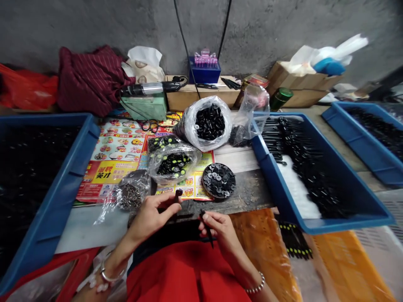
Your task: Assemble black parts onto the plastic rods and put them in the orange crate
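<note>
My left hand (159, 213) is closed around a black piece (179, 192) whose blunt end stands up above the thumb; the rest is hidden in the fingers. A little to the right, my right hand (218, 228) pinches a slim black pointed piece (208, 233), its tip angled down. Just beyond the hands lie a round dish of flat black discs (218, 180) and a clear bag of black and yellow-green parts (174, 164). Beside my left wrist is a bag of small metal pins or screws (129, 196). The two held pieces are apart from each other.
A white bag of shiny black parts (210, 121) stands at the back. Blue bins flank the bench: a left one (85, 138) with dark parts, a right one (346, 228) with long black pieces. A power screwdriver (151, 88) rests on a green box (147, 107).
</note>
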### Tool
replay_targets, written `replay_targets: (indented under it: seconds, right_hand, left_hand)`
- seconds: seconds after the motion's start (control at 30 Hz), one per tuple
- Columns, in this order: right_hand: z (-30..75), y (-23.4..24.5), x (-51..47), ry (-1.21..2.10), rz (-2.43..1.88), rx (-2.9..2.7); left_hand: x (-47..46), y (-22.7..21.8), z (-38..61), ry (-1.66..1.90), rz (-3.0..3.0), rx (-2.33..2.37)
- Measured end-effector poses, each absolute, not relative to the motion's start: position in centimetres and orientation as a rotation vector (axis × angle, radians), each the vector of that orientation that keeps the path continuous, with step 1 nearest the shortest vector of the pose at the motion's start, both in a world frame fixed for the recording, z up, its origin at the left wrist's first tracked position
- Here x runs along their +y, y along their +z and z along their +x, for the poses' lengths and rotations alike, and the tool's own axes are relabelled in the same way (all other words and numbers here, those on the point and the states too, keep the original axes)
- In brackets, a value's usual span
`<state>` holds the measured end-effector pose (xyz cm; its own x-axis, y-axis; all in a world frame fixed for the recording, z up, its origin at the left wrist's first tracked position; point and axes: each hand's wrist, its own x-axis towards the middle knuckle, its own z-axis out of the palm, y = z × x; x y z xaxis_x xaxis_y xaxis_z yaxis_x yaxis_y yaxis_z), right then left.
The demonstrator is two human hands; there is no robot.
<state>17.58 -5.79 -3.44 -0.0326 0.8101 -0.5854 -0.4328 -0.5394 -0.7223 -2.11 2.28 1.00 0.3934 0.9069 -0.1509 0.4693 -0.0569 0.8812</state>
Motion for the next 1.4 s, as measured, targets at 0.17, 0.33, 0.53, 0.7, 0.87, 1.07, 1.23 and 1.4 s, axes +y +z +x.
replay_targets:
  seconds: [0.17, 0.33, 0.53, 0.7, 0.87, 1.07, 1.23, 1.4]
  right_hand:
    - [17.5, -3.3, -5.8, 1.733, -1.333, -0.464]
    - [17.4, -3.2, -6.0, 1.663, -1.343, -0.604]
    - [17.4, -3.3, -6.3, 1.633, -1.3, -0.712]
    - [17.4, -3.3, -6.3, 1.64, -1.286, -0.766]
    - [17.3, -3.5, -6.4, 1.635, -1.279, -0.797]
    - [17.5, -3.6, -6.5, 1.656, -1.26, -0.801]
    - [17.6, -3.5, -6.4, 1.674, -1.268, -0.784]
    - [18.0, -3.1, -6.2, 1.615, -1.352, -0.574]
  left_hand:
    - [1.2, 0.1, -1.1, 0.572, 1.596, 1.147]
    - [0.7, -0.7, -0.2, 0.606, 1.613, 1.128]
    - [0.0, -0.3, 0.3, 0.574, 1.679, 1.125]
    - [-0.3, 0.8, 0.9, 0.452, 1.68, 1.105]
    - [-0.3, 0.9, 1.2, 0.423, 1.695, 1.101]
    - [-0.2, 0.6, 1.3, 0.401, 1.725, 1.086]
    - [-0.2, 0.6, 1.5, 0.395, 1.724, 1.096]
    - [-0.3, 0.5, 1.5, 0.477, 1.65, 1.155]
